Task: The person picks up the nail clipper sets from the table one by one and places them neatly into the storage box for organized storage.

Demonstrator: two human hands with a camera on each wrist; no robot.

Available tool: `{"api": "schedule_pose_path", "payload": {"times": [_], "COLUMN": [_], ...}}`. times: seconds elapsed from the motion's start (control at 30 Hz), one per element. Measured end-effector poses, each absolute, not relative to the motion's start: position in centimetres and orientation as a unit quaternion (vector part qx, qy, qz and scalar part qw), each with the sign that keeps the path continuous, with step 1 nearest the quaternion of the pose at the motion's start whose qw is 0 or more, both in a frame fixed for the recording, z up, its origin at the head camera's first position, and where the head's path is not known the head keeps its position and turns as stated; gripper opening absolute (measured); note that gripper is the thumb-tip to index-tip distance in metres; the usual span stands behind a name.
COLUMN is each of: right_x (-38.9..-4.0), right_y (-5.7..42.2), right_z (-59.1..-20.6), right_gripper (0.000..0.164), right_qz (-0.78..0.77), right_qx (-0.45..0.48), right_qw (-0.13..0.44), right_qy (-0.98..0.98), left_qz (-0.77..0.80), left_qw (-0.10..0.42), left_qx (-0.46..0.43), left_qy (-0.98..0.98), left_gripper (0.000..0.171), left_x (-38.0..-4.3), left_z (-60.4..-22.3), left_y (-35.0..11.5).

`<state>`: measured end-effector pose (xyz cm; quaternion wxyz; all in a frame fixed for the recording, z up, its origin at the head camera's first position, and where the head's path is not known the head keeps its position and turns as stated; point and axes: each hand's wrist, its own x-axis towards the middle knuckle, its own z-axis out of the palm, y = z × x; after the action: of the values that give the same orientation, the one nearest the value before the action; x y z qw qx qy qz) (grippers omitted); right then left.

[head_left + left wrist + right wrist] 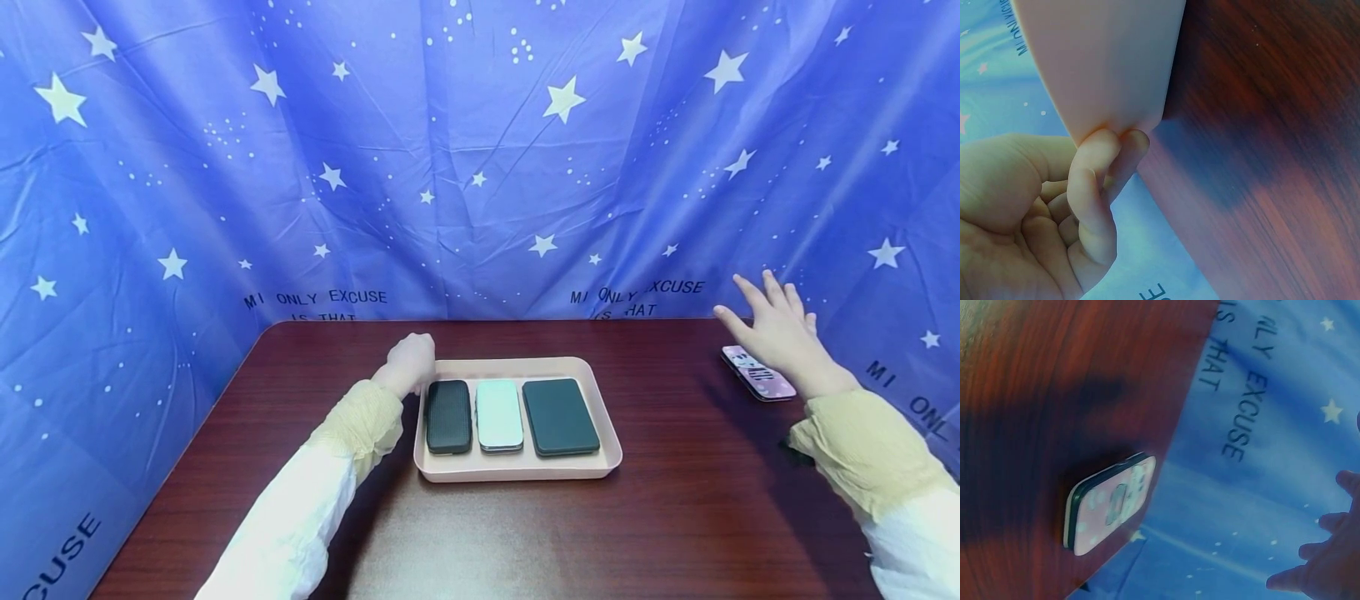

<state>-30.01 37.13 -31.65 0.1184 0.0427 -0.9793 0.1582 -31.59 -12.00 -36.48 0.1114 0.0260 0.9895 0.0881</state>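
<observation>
My left hand [410,364] pinches the back left corner of a pale pink tray [517,476]. In the left wrist view, thumb and curled fingers [1094,156] grip the tray's edge. Side by side in the tray lie a black ribbed case [449,417], a mint-green case [498,415] and a larger dark green case [561,417]. At the right, my right hand [783,329] is held over the table with its fingers spread, holding nothing. Below it, a pink patterned case [1110,509] with a dark seam lies flat on the table, partly covered by the hand in the head view.
The dark red-brown wooden table [675,525] spreads around the tray. A blue curtain [480,167] with stars and printed words hangs along the back and both sides, right behind the table's far edge.
</observation>
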Motion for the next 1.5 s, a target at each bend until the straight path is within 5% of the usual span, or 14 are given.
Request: {"api": "schedule_pose_path", "payload": {"times": [0.83,1.5], "right_x": [-31.1,-30.7], "right_y": [41.7,43.9], "right_z": [-36.6,-38.8], "right_gripper": [0.073,0.085], "right_qz": [0.122,0.099], "right_qx": [-0.001,-0.061], "right_qw": [0.087,0.003], "right_qy": [-0.989,-0.993], "left_qz": [0.091,0.091], "left_qw": [0.104,0.099], "left_qx": [0.026,0.021], "left_qy": [0.990,0.991], "left_gripper": [0.009,0.008], "left_x": [-31.7,-32.0], "left_z": [-36.7,-36.9], "left_y": [-12.1,-12.0]}}
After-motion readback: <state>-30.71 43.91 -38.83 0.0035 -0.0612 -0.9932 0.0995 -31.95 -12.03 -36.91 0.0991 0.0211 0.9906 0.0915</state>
